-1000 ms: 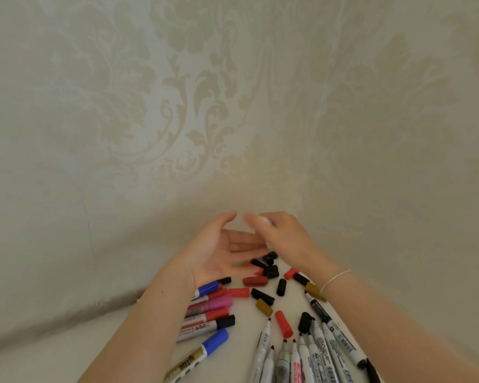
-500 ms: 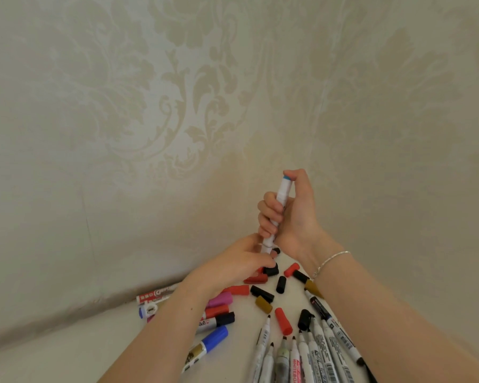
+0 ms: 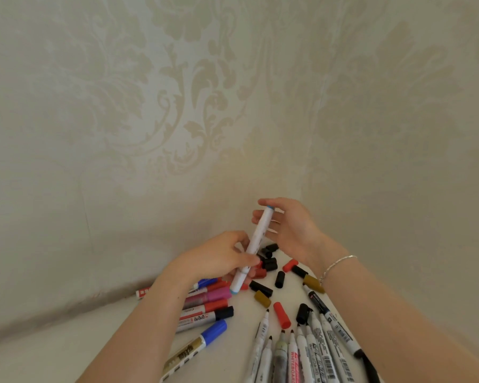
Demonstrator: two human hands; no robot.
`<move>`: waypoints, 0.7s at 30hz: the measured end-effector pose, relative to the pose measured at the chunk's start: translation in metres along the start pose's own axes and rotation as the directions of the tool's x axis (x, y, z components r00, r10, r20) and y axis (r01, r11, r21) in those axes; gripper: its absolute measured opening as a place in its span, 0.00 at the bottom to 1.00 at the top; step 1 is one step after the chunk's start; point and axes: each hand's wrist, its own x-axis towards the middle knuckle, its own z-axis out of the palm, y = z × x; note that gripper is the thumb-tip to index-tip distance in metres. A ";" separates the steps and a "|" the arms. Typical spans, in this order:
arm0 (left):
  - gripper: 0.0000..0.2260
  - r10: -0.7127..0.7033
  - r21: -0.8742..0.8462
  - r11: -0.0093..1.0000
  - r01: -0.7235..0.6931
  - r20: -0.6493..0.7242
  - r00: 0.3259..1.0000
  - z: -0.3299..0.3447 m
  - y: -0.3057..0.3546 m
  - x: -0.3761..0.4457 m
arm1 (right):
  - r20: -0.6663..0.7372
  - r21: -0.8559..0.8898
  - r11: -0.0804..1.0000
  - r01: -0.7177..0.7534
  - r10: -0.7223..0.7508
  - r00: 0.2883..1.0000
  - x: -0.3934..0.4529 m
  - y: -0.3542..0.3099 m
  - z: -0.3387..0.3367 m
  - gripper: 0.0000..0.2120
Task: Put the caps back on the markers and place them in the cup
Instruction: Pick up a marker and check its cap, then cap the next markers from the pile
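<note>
I've got the white marker [image 3: 253, 248] pinched in my left hand [image 3: 219, 258], above the loose caps [image 3: 270, 262]; right hand [image 3: 291, 228] spread open beside it. Bare-tipped markers [image 3: 304, 352] near those caps remain on the tabletop [image 3: 67, 352]; no cup visible.

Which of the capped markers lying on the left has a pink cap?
The pink-capped marker, second down in the stack beside the left hand, between red-capped ones; the others there have red, black or blue caps.
</note>
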 end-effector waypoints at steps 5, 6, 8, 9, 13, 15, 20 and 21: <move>0.15 -0.235 0.645 0.735 0.211 -0.049 0.971 -0.023 -0.006 -0.010 | -0.131 -0.663 0.748 -0.024 -0.084 0.988 0.012 0.021 -0.024 0.11; 0.17 -0.272 0.690 0.678 0.252 -0.082 0.959 -0.024 -0.006 -0.012 | -0.101 -0.750 0.661 -0.033 -0.065 0.993 0.012 0.027 -0.029 0.10; 0.19 -0.323 0.744 0.594 0.307 -0.129 0.938 -0.026 -0.008 -0.014 | -0.028 -0.871 0.490 -0.022 -0.005 1.000 0.012 0.040 -0.034 0.11; 0.20 -0.342 0.761 0.562 0.323 -0.142 0.929 -0.026 -0.009 -0.015 | -0.001 -0.904 0.428 -0.009 0.020 1.000 0.012 0.045 -0.034 0.11; 0.22 -0.379 0.799 0.484 0.357 -0.176 0.908 -0.023 -0.015 -0.011 | 0.022 -0.951 0.310 -0.001 0.073 0.997 0.016 0.067 -0.035 0.09; 0.22 -0.370 0.804 0.467 0.369 -0.201 0.907 -0.021 -0.017 -0.010 | 0.011 -0.965 0.261 -0.006 0.066 0.998 0.018 0.075 -0.036 0.08; 0.22 -0.367 0.799 0.440 0.410 -0.256 0.894 -0.016 -0.017 -0.009 | 0.010 -0.970 0.241 0.005 0.021 1.000 0.019 0.081 -0.036 0.09; 0.22 -0.368 0.800 0.435 0.413 -0.261 0.892 -0.016 -0.018 -0.009 | 0.014 -0.967 0.253 0.010 0.015 1.000 0.018 0.081 -0.036 0.10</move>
